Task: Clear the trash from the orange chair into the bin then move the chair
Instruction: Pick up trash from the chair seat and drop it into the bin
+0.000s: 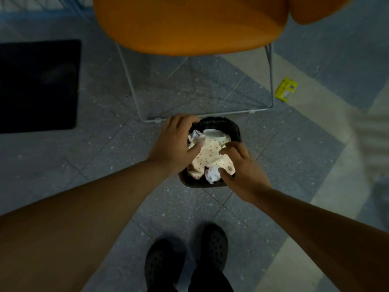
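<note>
— Where's the trash?
— Dotted paper (207,157) fills the black bin (233,128) just before the orange chair (189,24).
— Hands?
— Both reach down. Left hand (175,143) over the rim; right hand (242,168) touches the paper, fingers spread, seemingly gripping nothing.

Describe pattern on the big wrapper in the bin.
Cream wrapper with small orange-red dots; head view.
</note>
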Available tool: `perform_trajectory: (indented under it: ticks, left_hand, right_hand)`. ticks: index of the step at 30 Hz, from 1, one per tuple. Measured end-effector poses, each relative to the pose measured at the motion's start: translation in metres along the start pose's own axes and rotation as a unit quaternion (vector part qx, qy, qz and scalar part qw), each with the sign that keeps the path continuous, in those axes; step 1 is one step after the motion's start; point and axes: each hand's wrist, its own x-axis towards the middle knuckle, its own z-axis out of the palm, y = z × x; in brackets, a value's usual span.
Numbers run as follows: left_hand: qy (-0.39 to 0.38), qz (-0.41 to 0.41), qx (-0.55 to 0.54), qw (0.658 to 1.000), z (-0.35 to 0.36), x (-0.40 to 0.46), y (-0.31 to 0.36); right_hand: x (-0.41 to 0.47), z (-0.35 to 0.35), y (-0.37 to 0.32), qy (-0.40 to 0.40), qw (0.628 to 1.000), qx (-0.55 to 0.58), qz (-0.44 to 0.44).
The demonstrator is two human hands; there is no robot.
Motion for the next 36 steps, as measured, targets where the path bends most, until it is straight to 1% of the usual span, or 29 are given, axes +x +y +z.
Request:
perform_trajectory:
  ticks: [3,8,10,12,15,17,20,23,26,28,31,33,36]
  left_hand:
    - [0.023,0.025,0.010,0.999,-0.034,0.021,0.032]
    - [0.044,0.057,0.028,0.997,-0.093,0.072,0.081]
    - [0.066,0.072,0.046,0.994,-0.111,0.093,0.089]
    - [0.084,0.070,0.055,0.993,-0.125,0.113,0.090]
    - [0.082,0.058,0.061,0.993,-0.142,0.148,0.081]
    - [0.074,0.052,0.072,0.993,-0.150,0.173,0.070]
    - [0.058,0.041,0.082,0.994,-0.160,0.213,0.053]
    - [0.054,0.040,0.101,0.993,-0.169,0.254,0.035]
    - [-0.002,0.024,0.100,0.995,-0.169,0.297,0.020]
    - [-0.039,0.027,0.101,0.994,-0.166,0.327,0.013]
    - [-0.067,0.018,0.080,0.994,-0.162,0.369,0.010]
    - [-0.095,0.032,0.075,0.992,-0.154,0.399,0.011]
    - [-0.116,0.062,0.089,0.987,-0.139,0.434,0.009]
  right_hand:
    - [0.014,-0.042,-0.013,0.041,0.999,0.008,-0.023]
    - [0.056,-0.117,-0.043,0.108,0.990,0.032,-0.090]
    - [0.077,-0.141,-0.056,0.126,0.985,0.018,-0.117]
    - [0.100,-0.158,-0.065,0.157,0.979,0.013,-0.132]
    - [0.139,-0.179,-0.073,0.202,0.971,0.042,-0.118]
    - [0.163,-0.188,-0.072,0.219,0.969,0.047,-0.109]
    - [0.196,-0.198,-0.062,0.224,0.969,0.034,-0.100]
    - [0.234,-0.203,-0.053,0.228,0.971,0.052,-0.059]
    - [0.264,-0.205,-0.044,0.226,0.971,0.077,-0.005]
    - [0.283,-0.204,-0.036,0.227,0.971,0.077,0.006]
    - [0.311,-0.203,-0.025,0.236,0.968,0.080,0.027]
    - [0.327,-0.207,-0.020,0.255,0.962,0.084,0.044]
    - [0.342,-0.213,-0.019,0.278,0.957,0.073,0.036]
